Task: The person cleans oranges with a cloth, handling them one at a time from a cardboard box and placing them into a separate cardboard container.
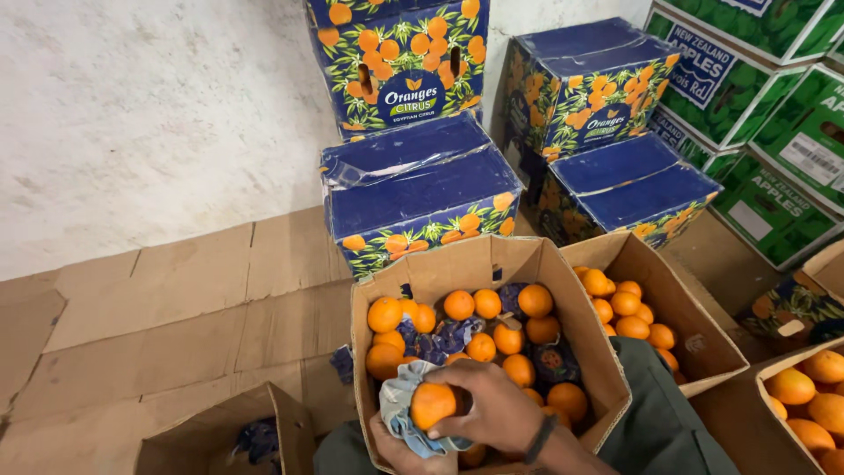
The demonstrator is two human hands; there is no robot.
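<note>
I am leaning over a big open brown cardboard box point(585, 321) that is holding loose round oranges among crumpled dark blue paper wrappers point(444, 339); it is standing on flattened cardboard sheets point(176, 308) covering the floor, with closed dark blue cartons printed with oranges point(413, 189) stacked just behind it and green fruit cartons point(774, 114) off to the right. A second open brown box of oranges point(694, 339) is touching its right wall, and a third open box point(800, 396) is sitting at the far right edge. My right hand point(492, 405) is curling down over one round orange fruit point(432, 405) at the near edge of the big box, fingers half closed and pressing on its top and side. My left hand point(400, 449) is cupping underneath, mostly hidden, gripping a pale blue-grey cloth point(396, 396) that is wrapping around the left side of that orange. A dark band point(539, 440) is circling my right wrist.
</note>
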